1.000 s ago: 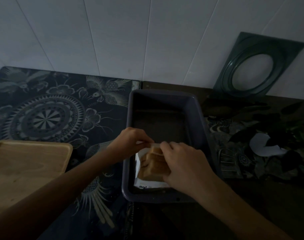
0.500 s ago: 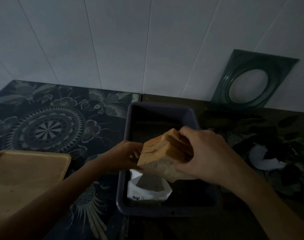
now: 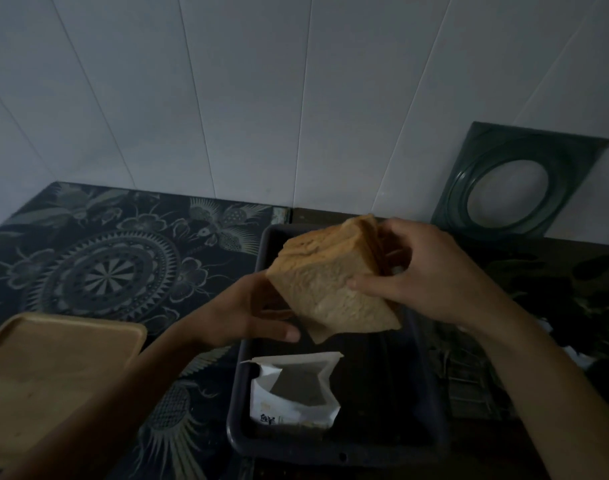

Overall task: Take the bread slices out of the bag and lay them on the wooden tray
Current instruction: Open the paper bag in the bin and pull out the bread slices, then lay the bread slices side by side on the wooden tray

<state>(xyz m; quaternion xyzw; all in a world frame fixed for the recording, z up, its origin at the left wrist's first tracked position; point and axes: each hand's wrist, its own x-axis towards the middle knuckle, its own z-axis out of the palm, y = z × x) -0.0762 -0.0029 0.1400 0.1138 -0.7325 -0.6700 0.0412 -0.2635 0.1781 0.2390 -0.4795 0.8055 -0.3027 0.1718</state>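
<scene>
Dim light covers a counter with a dark patterned cloth (image 3: 98, 271) against a pale panelled wall (image 3: 261, 98), where a dark green frame with a round opening (image 3: 510, 192) leans on the right. From my remote seat I see the right hand (image 3: 431, 275) clamped around a stack of bread slices (image 3: 330, 282), thumb across the front face and fingers behind, holding it in the air above the dark plastic bin (image 3: 247, 393). My left hand (image 3: 247, 310) sits just beside the stack's lower left edge, fingers spread and partly loose; I cannot tell whether it touches the bread. Inside the bin, near its front, the white bag (image 3: 292, 389) stands open at the top. On the left the wooden tray (image 3: 53, 372) lies on the cloth, well apart from the bread.
</scene>
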